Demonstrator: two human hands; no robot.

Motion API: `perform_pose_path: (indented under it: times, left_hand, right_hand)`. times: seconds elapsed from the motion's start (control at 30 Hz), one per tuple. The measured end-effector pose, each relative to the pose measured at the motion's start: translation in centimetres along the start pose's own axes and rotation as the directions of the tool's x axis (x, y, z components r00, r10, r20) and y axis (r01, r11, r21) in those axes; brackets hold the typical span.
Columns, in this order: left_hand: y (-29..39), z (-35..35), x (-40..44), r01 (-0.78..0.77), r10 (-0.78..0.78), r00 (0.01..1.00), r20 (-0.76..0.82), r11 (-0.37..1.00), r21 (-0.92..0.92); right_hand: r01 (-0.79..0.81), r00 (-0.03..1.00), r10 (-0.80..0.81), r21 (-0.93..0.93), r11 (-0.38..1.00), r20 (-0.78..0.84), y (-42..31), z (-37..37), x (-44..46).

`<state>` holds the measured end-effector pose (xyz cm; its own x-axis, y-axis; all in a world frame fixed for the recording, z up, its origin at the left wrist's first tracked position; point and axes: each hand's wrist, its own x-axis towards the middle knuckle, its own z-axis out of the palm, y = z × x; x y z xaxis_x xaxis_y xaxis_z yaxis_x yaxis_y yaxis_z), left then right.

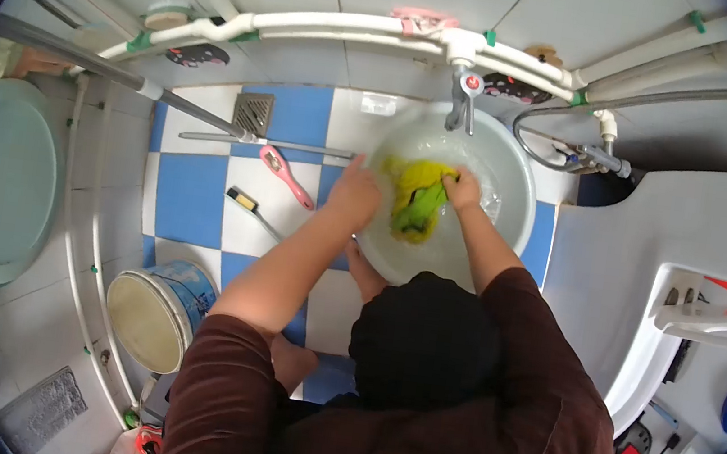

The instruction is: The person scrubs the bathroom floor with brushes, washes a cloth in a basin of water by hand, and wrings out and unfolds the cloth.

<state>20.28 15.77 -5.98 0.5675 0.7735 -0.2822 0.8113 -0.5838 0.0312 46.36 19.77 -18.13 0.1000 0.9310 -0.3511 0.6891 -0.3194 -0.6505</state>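
Note:
A yellow and green cloth (422,193), bunched and wet-looking, hangs in a pale round basin (527,170). My right hand (462,188) is closed on the cloth's upper right edge. At the basin's left rim is my left hand (357,194), its index finger stretched forward and the other fingers partly hidden. Whether that hand touches the rim I cannot tell. Clear water seems to lie in the basin around the cloth. Above the basin's far side juts a metal tap (465,103) with a red mark.
Left of the basin, a squeegee (301,148), a pink-handled brush (284,174) and another brush (248,204) lie on blue and white tiles. A bucket (151,314) stands lower left. White pipes (334,22) run along the wall. A white sink unit (598,274) stands right.

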Motion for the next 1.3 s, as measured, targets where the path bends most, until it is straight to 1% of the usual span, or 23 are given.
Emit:
perform_pose_path:
  times: [0.03, 0.13, 0.23, 0.27, 0.33, 0.37, 0.4, 0.43, 0.47, 0.5, 0.53, 0.63, 0.7, 0.73, 0.77, 0.87, 0.93, 1.0, 1.07, 1.13, 1.17, 1.23, 1.3]
  left_hand:
    - [0.0, -0.1, 0.0, 0.039, -0.039, 0.999, 0.008, 0.999, 0.034]
    - [0.8, -1.9, 0.4, 0.236, -0.239, 0.969, 0.059, 0.970, 0.056]
    - [2.6, -0.6, 2.1, 0.394, -0.374, 0.919, 0.125, 0.846, -0.359]
    - [3.5, 0.4, 2.3, 0.455, -0.426, 0.886, 0.184, 0.721, -0.522]
    - [5.3, 3.0, 2.7, 0.531, -0.493, 0.807, 0.324, 0.370, -0.762]
    - [5.7, 3.9, 3.3, 0.604, -0.491, 0.679, 0.546, -0.050, -0.796]
    - [6.0, 4.6, 4.1, 0.586, -0.380, 0.554, 0.741, -0.454, -0.671]
    - [6.1, 5.0, 4.7, 0.484, -0.185, 0.455, 0.871, -0.769, -0.417]
    - [6.0, 4.6, 4.7, 0.306, -0.170, 0.490, 0.855, -0.885, -0.351]
    - [5.8, 3.7, 4.5, 0.119, -0.160, 0.524, 0.836, -0.959, -0.258]
    - [5.7, 3.2, 4.4, -0.072, -0.158, 0.558, 0.815, -0.987, -0.141]
    - [5.7, 10.7, 5.0, -0.084, -0.341, 0.689, 0.640, -0.914, -0.396]
    - [5.3, 7.8, 4.9, 0.025, -0.472, 0.663, 0.582, -0.762, -0.647]
    - [4.9, 6.5, 4.7, 0.086, -0.532, 0.655, 0.537, -0.654, -0.752]
    - [4.8, 6.2, 4.6, 0.084, -0.527, 0.612, 0.589, -0.697, -0.712]
    - [5.2, 5.5, 4.5, 0.123, -0.464, 0.493, 0.736, -0.800, -0.587]
    - [5.5, 4.7, 5.3, 0.247, -0.381, 0.442, 0.812, -0.819, -0.519]
    - [4.6, 6.3, 5.6, 0.038, -0.293, 0.580, 0.760, -0.922, -0.384]
    - [3.7, 8.2, 5.3, -0.059, -0.261, 0.678, 0.687, -0.951, -0.303]
    - [3.2, 9.1, 5.5, -0.067, -0.260, 0.742, 0.618, -0.946, -0.318]
    - [3.7, 8.2, 5.5, -0.032, -0.333, 0.712, 0.618, -0.895, -0.446]
    - [4.4, 5.8, 4.7, 0.050, -0.483, 0.662, 0.573, -0.734, -0.677]
    - [4.9, 6.0, 4.2, 0.201, -0.478, 0.629, 0.614, -0.662, -0.722]
  right_hand:
    - [-0.071, 0.986, 0.074, 0.021, 0.997, -0.147, -0.1, 0.5, -0.1]
    - [0.155, 0.906, -0.276, -0.355, 0.922, -0.320, 0.0, 4.6, -1.4]
    - [0.365, 0.931, -0.335, -0.316, 0.876, 0.148, -1.8, 1.8, -2.0]
    - [0.231, 0.971, -0.204, -0.259, 0.938, 0.128, -1.4, 1.0, -1.0]
    - [0.106, 0.986, -0.126, -0.173, 0.979, -0.109, 0.1, 3.0, -0.1]
    - [0.051, 0.972, -0.076, -0.117, 0.992, -0.222, 0.6, 4.6, 0.0]
    - [0.123, 0.960, -0.171, -0.215, 0.969, -0.220, 0.2, 6.5, -0.8]
    - [0.088, 0.996, -0.088, 0.116, 0.989, -0.010, -2.4, 5.8, -2.6]
    - [-0.025, 0.974, -0.073, 0.422, 0.906, 0.213, -6.2, 3.9, -4.8]
    - [-0.067, 0.954, -0.088, 0.490, 0.869, 0.286, -8.8, 2.7, -6.6]
    - [-0.113, 0.928, -0.110, 0.549, 0.828, 0.357, -10.2, 2.0, -7.7]
    - [-0.013, 0.917, -0.157, 0.419, 0.908, 0.368, -10.4, 1.3, -8.8]
    - [0.139, 0.986, -0.150, 0.131, 0.982, 0.078, -6.0, 1.7, -4.9]
    - [0.081, 0.995, -0.075, 0.097, 0.992, -0.064, -3.8, 1.1, -2.9]
    - [0.015, 0.979, 0.000, 0.070, 0.997, -0.206, -2.2, 0.7, -1.7]
    - [0.107, 0.894, -0.233, -0.324, 0.940, -0.383, -1.3, 1.8, -1.1]
    - [0.201, 0.979, -0.205, 0.146, 0.969, 0.011, -1.7, 4.2, -2.1]
    - [0.190, 0.905, -0.306, 0.361, 0.913, 0.297, -4.7, 5.3, -3.6]
    - [-0.018, 0.877, -0.214, 0.473, 0.881, 0.430, -10.4, 2.9, -6.8]
    - [0.069, 0.911, -0.222, 0.403, 0.913, 0.347, -11.4, 1.8, -7.2]
    - [0.111, 0.924, -0.230, 0.363, 0.925, 0.305, -11.3, 1.3, -7.2]
    - [0.098, 0.994, -0.103, 0.154, 0.983, 0.022, -6.4, 1.4, -3.2]
    - [0.062, 0.977, -0.077, -0.080, 0.995, -0.199, -3.6, 1.6, -1.3]
